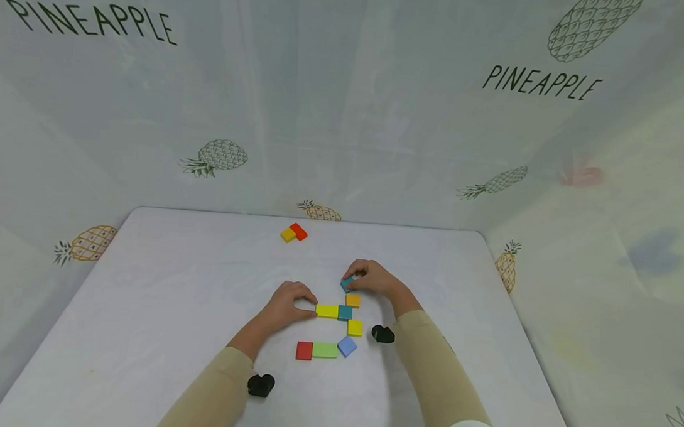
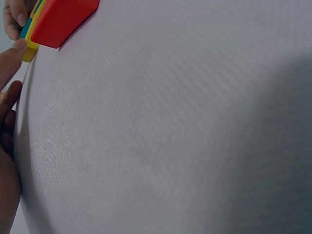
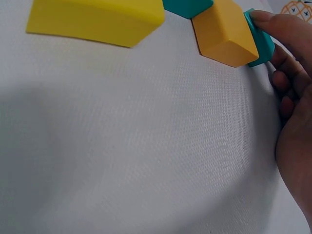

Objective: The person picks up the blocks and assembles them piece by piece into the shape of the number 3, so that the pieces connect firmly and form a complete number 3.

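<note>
My right hand (image 1: pixel 373 279) pinches a teal block (image 1: pixel 347 284) between thumb and fingers, just beyond an orange block (image 1: pixel 353 300). In the right wrist view that teal block (image 3: pixel 261 39) lies close against the orange block (image 3: pixel 224 34). My left hand (image 1: pixel 286 307) has its thumb and forefinger at the left end of a long yellow block (image 1: pixel 326 311), pinching it. A second teal block (image 1: pixel 345 313) adjoins the yellow one's right end. Nearer me are a small yellow block (image 1: pixel 355 328), a tilted blue block (image 1: pixel 347 346), a green block (image 1: pixel 324 350) and a red block (image 1: pixel 304 350).
Toward the table's far edge, an orange-red block (image 1: pixel 298 231) and a yellow block (image 1: pixel 288 235) lie touching. The white table (image 1: pixel 192 284) meets a curtain (image 1: pixel 346 100) printed with pineapples. Black wrist devices (image 1: pixel 261 385) show beside both sleeves.
</note>
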`<move>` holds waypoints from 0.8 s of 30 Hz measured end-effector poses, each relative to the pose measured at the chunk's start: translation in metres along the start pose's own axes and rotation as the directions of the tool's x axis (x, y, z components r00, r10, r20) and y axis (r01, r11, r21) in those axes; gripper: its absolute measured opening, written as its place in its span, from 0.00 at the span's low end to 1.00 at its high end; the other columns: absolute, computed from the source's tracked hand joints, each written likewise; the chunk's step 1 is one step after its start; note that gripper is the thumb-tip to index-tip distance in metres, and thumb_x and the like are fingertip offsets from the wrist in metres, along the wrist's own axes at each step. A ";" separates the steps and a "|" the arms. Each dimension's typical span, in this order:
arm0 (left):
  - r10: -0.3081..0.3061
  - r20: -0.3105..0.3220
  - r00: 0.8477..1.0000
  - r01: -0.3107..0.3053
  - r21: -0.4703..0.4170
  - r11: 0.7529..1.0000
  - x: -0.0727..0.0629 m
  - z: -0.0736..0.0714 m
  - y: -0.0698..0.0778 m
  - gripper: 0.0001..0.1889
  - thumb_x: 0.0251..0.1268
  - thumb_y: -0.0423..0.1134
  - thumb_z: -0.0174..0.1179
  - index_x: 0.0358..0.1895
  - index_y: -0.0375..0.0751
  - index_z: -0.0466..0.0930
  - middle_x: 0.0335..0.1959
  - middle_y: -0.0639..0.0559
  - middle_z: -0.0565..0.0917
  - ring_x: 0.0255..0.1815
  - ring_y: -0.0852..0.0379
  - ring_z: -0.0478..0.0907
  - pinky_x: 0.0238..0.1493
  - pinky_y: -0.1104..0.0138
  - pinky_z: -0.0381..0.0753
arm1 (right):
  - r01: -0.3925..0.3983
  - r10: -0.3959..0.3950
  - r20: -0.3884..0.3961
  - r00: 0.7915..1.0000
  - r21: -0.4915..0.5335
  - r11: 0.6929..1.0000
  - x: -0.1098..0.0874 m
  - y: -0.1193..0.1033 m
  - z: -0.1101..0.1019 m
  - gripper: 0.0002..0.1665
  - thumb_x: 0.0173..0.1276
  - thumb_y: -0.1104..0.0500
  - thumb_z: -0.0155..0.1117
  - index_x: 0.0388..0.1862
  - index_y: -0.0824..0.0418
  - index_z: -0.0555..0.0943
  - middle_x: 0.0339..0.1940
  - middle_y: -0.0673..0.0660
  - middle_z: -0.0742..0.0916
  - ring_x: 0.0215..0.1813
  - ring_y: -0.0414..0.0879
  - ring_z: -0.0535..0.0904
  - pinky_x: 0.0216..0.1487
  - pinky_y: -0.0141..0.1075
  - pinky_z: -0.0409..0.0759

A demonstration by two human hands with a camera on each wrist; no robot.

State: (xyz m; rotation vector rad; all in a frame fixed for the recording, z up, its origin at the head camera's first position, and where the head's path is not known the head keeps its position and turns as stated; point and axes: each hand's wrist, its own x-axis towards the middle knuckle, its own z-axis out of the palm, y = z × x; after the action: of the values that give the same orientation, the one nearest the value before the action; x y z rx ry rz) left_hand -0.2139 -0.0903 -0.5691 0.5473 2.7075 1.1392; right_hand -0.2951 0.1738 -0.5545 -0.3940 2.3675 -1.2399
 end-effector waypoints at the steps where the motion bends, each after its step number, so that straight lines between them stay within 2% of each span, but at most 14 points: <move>1: -0.002 0.002 1.000 0.002 0.002 1.000 0.000 0.000 0.000 0.10 0.53 0.43 0.74 0.39 0.54 0.86 0.39 0.65 0.80 0.52 0.54 0.70 0.59 0.57 0.69 | 0.004 -0.004 0.000 1.000 0.003 1.000 0.000 0.000 0.000 0.08 0.61 0.59 0.73 0.40 0.55 0.87 0.45 0.48 0.84 0.50 0.47 0.73 0.59 0.45 0.70; 5: -0.006 0.006 1.000 0.006 0.003 1.000 0.000 -0.001 0.000 0.10 0.53 0.43 0.74 0.39 0.55 0.86 0.39 0.64 0.79 0.52 0.54 0.70 0.59 0.57 0.69 | 0.013 -0.013 0.005 1.000 0.011 1.000 -0.001 -0.001 0.000 0.09 0.61 0.59 0.73 0.40 0.56 0.87 0.46 0.49 0.84 0.51 0.47 0.73 0.59 0.46 0.70; 18: -0.008 -0.006 1.000 0.008 0.021 1.000 0.001 0.000 0.001 0.10 0.53 0.43 0.74 0.39 0.55 0.86 0.39 0.64 0.80 0.53 0.53 0.70 0.60 0.55 0.68 | -0.015 0.015 0.012 1.000 0.001 1.000 0.000 -0.002 0.000 0.08 0.61 0.60 0.72 0.39 0.50 0.87 0.45 0.46 0.84 0.51 0.46 0.74 0.58 0.41 0.72; 24: -0.025 -0.001 1.000 0.025 0.005 1.000 0.000 -0.001 0.004 0.10 0.53 0.42 0.74 0.39 0.54 0.86 0.40 0.64 0.80 0.53 0.53 0.70 0.60 0.56 0.69 | -0.010 0.010 0.015 1.000 0.015 1.000 -0.001 -0.002 0.000 0.09 0.62 0.60 0.72 0.41 0.52 0.87 0.46 0.46 0.84 0.52 0.46 0.74 0.58 0.41 0.72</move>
State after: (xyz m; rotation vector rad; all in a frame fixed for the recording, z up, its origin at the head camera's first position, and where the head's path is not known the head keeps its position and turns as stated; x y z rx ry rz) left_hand -0.2128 -0.0885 -0.5660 0.5121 2.7109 1.1276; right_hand -0.2943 0.1729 -0.5531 -0.3855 2.3434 -1.2447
